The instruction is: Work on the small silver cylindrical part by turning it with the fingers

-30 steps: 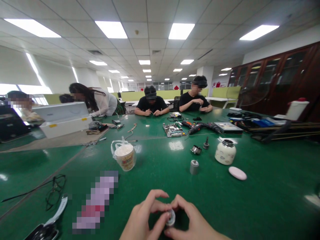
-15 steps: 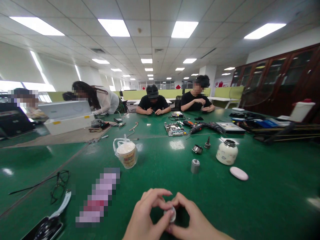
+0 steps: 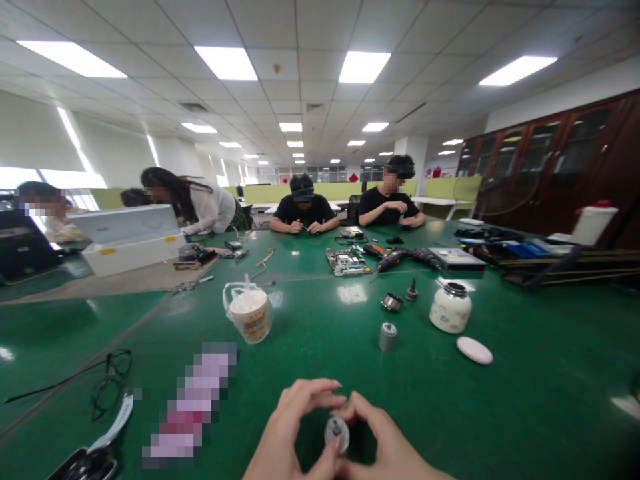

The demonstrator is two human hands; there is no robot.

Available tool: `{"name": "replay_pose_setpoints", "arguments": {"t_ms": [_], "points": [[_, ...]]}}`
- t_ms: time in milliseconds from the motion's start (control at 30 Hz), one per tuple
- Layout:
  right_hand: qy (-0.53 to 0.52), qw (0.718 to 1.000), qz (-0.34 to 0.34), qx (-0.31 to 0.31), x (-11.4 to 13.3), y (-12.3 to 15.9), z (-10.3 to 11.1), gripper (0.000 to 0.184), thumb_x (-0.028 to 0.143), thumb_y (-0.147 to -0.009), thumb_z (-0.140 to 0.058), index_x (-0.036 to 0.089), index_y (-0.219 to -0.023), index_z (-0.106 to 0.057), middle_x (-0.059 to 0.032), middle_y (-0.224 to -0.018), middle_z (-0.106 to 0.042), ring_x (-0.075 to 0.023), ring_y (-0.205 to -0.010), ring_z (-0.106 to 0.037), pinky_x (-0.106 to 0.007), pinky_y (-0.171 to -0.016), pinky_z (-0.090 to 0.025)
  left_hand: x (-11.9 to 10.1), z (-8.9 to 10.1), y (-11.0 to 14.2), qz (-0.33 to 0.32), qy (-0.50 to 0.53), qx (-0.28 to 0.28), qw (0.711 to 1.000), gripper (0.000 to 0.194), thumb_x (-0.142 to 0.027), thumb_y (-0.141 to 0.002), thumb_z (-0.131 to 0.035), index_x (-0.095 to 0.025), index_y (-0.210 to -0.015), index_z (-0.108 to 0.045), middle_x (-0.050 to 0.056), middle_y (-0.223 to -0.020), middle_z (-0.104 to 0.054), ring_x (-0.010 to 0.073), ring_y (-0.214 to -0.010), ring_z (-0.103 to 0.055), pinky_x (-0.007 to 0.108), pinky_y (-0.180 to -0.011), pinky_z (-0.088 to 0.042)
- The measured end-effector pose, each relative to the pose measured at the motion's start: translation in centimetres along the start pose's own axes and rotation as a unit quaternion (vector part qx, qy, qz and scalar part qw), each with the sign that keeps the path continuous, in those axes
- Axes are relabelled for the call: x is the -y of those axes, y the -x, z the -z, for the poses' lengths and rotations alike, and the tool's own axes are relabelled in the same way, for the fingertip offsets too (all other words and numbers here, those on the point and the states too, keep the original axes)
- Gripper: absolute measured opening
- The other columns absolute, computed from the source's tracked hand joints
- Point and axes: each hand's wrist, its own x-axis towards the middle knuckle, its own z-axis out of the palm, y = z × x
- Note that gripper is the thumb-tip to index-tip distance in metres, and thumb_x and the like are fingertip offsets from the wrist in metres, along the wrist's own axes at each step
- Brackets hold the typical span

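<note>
Low in the view, my two hands meet around a small round metal part (image 3: 331, 429). It has a flat grey face with a darker stub at the centre, and I cannot make out its exact kind. My left hand (image 3: 283, 430) presses its thumb against the part, with the index finger arched above. From the other side, my right hand (image 3: 387, 437) pinches it with thumb and bent index finger. Beyond them a grey metal cylinder (image 3: 388, 339) stands upright. Farther back are a metal ring-shaped housing (image 3: 392, 303) and a small shafted gear piece (image 3: 412, 291).
On the green table (image 3: 300, 373) are a cream jar (image 3: 451, 309), a pink oval object (image 3: 475, 350), a bagged paper cup (image 3: 251, 317) and eyeglasses (image 3: 113, 383). A circuit board (image 3: 347, 262) and power drill (image 3: 395, 257) lie farther back. Several people sit or lean across the table.
The round part has turned in my fingers, so its face and central stub now show. Both hands stay around it. The camera view has shifted slightly.
</note>
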Motion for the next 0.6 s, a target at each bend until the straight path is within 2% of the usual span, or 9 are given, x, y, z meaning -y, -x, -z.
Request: {"name": "replay_pose_setpoints", "arguments": {"t_ms": [167,267,333,400,500,600], "points": [[-0.013,1.0,-0.013,0.014,0.25,-0.16,0.16,0.028,0.021,-0.062,-0.076,0.02,-0.08,-0.053,0.0013,-0.081,-0.063,-0.0175,-0.076,-0.059,-0.026,-0.071,-0.043,0.33,-0.29,0.18,0.04,-0.03,-0.009,0.999,0.05,-0.01,-0.076,-0.071,-0.032,-0.117,-0.052,-0.008,-0.079,-0.076,0.0188,-0.082,-0.071,0.031,-0.08,-0.05],[-0.008,1.0,-0.012,0.006,0.16,-0.16,0.11,0.03,0.02,-0.062,-0.075,0.02,-0.08,-0.052,0.0014,-0.081,-0.062,-0.0172,-0.076,-0.058,-0.025,-0.07,-0.042,0.43,-0.5,0.24,-0.015,-0.006,-0.02,1.0,0.055,-0.006,-0.076,-0.064,-0.031,-0.121,-0.048,-0.007,-0.085,-0.078,0.0189,-0.087,-0.071,0.03,-0.081,-0.05],[-0.006,1.0,-0.017,-0.001,0.09,-0.15,0.06,0.03,0.02,-0.061,-0.076,0.02,-0.078,-0.051,0.0023,-0.078,-0.061,-0.0164,-0.073,-0.056,-0.025,-0.067,-0.041,0.32,-0.53,0.16,-0.027,-0.016,-0.032,0.999,0.057,-0.005,-0.074,-0.064,-0.031,-0.122,-0.048,-0.006,-0.091,-0.078,0.0202,-0.091,-0.07,0.032,-0.084,-0.049],[-0.012,1.0,-0.02,0.0,0.13,-0.15,0.06,0.03,0.019,-0.061,-0.076,0.02,-0.077,-0.051,0.0026,-0.078,-0.061,-0.0163,-0.073,-0.056,-0.025,-0.067,-0.041,0.13,-0.5,0.02,0.003,-0.045,-0.038,0.998,0.054,-0.009,-0.074,-0.071,-0.031,-0.119,-0.052,-0.006,-0.088,-0.077,0.0209,-0.089,-0.07,0.033,-0.083,-0.049],[-0.029,0.999,-0.015,0.012,0.27,-0.19,0.12,0.029,0.019,-0.062,-0.076,0.02,-0.079,-0.053,0.0015,-0.082,-0.064,-0.0174,-0.076,-0.06,-0.025,-0.07,-0.042,-0.1,-0.56,-0.1,0.039,-0.061,-0.043,0.996,0.051,-0.014,-0.071,-0.08,-0.031,-0.112,-0.055,-0.009,-0.071,-0.074,0.0202,-0.079,-0.069,0.03,-0.076,-0.049],[-0.032,0.999,-0.009,0.014,0.12,-0.24,0.14,0.029,0.022,-0.063,-0.077,0.02,-0.08,-0.053,0.0007,-0.082,-0.066,-0.0178,-0.077,-0.06,-0.025,-0.07,-0.043,-0.17,-0.66,-0.08,0.035,-0.042,-0.054,0.997,0.053,-0.007,-0.072,-0.073,-0.032,-0.115,-0.054,-0.011,-0.065,-0.073,0.0191,-0.078,-0.068,0.029,-0.076,-0.049]]}}
